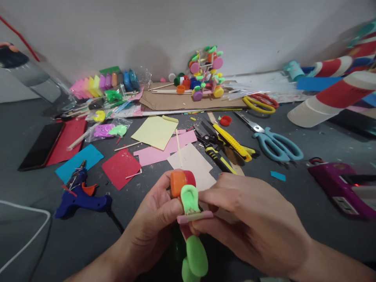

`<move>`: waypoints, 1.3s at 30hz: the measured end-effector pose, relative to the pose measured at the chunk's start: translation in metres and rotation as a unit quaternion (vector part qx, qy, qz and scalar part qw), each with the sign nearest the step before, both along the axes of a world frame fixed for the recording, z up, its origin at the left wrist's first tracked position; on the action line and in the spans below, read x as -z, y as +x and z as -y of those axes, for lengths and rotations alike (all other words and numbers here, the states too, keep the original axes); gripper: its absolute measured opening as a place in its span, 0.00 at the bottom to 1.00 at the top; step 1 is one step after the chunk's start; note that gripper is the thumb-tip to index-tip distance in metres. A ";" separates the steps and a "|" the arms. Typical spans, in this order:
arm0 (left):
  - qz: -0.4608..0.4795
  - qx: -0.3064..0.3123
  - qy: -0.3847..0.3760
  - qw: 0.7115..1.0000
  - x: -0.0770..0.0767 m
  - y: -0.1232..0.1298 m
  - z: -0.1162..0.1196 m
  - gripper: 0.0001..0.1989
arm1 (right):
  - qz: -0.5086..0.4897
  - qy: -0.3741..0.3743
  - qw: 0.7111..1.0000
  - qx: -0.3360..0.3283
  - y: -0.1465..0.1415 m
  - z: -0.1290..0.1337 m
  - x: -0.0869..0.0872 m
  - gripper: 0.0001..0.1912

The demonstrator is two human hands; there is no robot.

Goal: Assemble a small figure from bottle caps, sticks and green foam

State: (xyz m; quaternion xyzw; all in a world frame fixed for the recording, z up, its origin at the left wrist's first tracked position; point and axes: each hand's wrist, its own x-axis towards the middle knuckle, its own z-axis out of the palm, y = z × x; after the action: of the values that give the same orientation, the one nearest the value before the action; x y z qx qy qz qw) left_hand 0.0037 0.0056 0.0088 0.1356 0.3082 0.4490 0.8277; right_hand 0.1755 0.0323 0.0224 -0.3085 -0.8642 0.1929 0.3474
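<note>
Between my two hands, low in the middle of the view, is a small handmade figure [189,200] of green clay pieces, an orange cap, a red cap and a short pink crosspiece. My left hand [157,219] grips its left side, thumb beside the green clay. The fingers of my right hand [249,221] close on its right side, near the pink crosspiece. Two rounded green clay pieces [196,256] hang below it. Part of the figure is hidden behind my fingers.
Left lie a blue glue gun [82,196], a phone [42,145] and a bottle [44,78]. Coloured paper [155,131], pliers [213,147], a yellow cutter [232,143] and blue-handled scissors [273,141] lie ahead. A colourful stick-and-clay model [207,72] stands behind; a purple device [342,188] sits right.
</note>
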 end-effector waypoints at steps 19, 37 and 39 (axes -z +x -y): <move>0.039 0.025 0.061 0.997 0.007 -0.007 0.001 0.15 | -0.038 -0.042 0.997 -0.051 0.005 -0.005 -0.005 0.06; 0.072 0.018 0.083 0.994 0.012 -0.009 0.001 0.10 | 0.082 -0.010 0.994 -0.070 0.002 -0.015 -0.018 0.10; 0.071 0.019 0.077 0.994 0.012 -0.009 0.001 0.11 | 0.087 -0.024 0.994 -0.067 0.001 -0.014 -0.021 0.11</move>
State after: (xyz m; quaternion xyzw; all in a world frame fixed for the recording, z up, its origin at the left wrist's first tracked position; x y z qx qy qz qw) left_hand -0.0051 0.0048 -0.0028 0.1728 0.2106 0.4643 0.8427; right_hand 0.1760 0.0460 0.0435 -0.2740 -0.9050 0.2085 0.2499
